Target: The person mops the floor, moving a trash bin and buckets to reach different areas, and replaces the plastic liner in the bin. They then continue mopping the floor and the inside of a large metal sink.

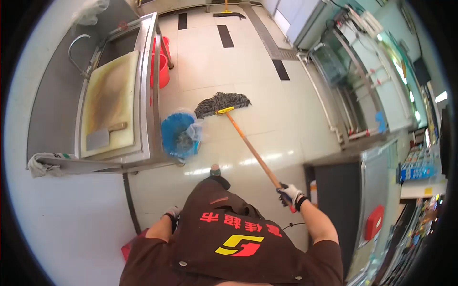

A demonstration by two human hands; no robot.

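My right hand, in a white and dark glove, is closed around the upper end of a mop's wooden handle. The handle slants away to a yellow clamp and a grey string mop head, which lies spread on the tiled floor. My left hand, also gloved, hangs low beside the brown apron; its fingers are mostly hidden, and nothing held can be made out. Behind the left arm, part of a red object shows.
At left stands a steel sink with a stained cutting board and a cleaver. Beside it are a lined blue bin and red buckets. Another mop lies far ahead. Glass tanks and a dark cabinet line the right.
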